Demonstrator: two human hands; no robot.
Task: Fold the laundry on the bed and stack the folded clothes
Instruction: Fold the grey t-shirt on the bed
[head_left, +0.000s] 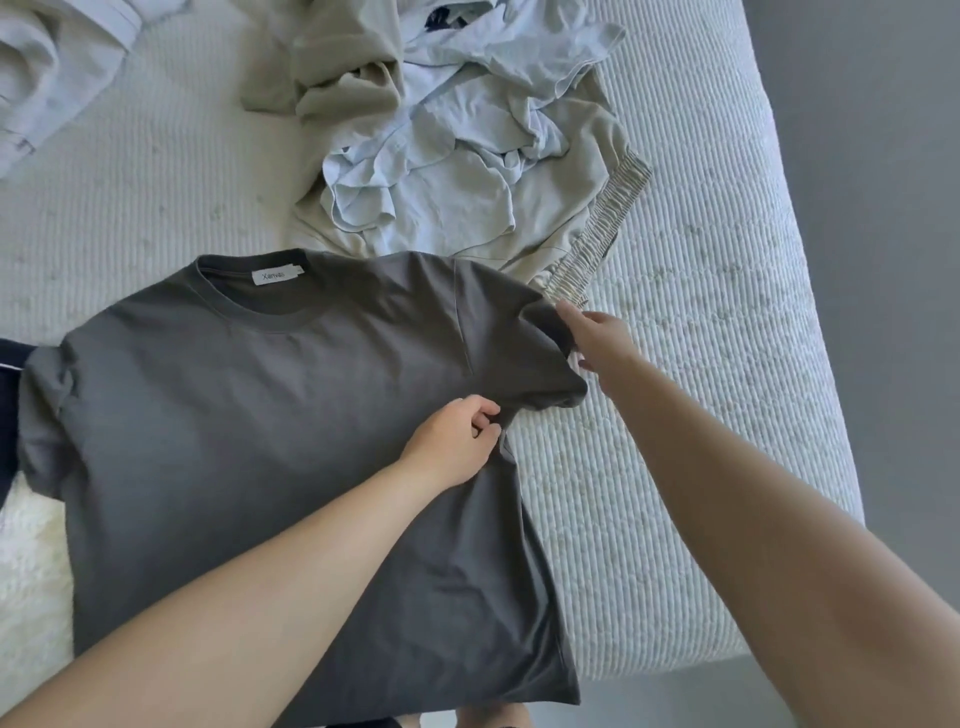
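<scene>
Lying flat on the ribbed white bed (675, 467), collar away from the viewer, a smooth dark grey T-shirt (260, 467) is pinched at the underarm seam by the curled fingers of the left hand (457, 441), while its sleeve hem is gripped by the outstretched right hand (597, 332). Crumpled pale blue and beige laundry (457, 156) is heaped beyond.

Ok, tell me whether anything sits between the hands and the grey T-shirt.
Nothing visible does. The left hand already pinches the grey T-shirt at its side seam below the sleeve, and the right hand holds the sleeve's edge. The unfolded pile lies beyond the collar, partly under the shirt's far shoulder, not between hands and shirt.
</scene>
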